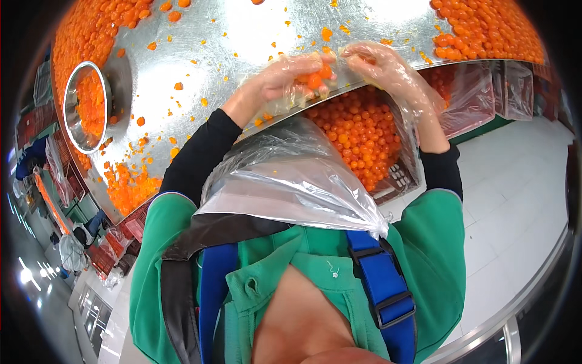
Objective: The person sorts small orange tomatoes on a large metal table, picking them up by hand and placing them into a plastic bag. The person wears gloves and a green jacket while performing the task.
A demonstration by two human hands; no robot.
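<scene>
My left hand (291,77), in a clear plastic glove, holds several round orange egg yolks (314,81) in its curled fingers, just above the front edge of the metal table (209,54). Facing it at the same edge is my right hand (379,66), also gloved, with its fingers bent inward. A bit of orange shows at those fingers; whether they grip it is unclear. Below the edge, between my forearms, a plastic-lined crate (411,175) holds many whole yolks (359,136).
Yolk heaps lie at the table's far left (97,27) and far right (491,34). A steel bowl (107,100) with yolk pieces stands at left, near broken yolk (129,184). Clear plastic sheeting (291,182) covers my front. More lined crates (473,98) stand at right above a tiled floor (504,191).
</scene>
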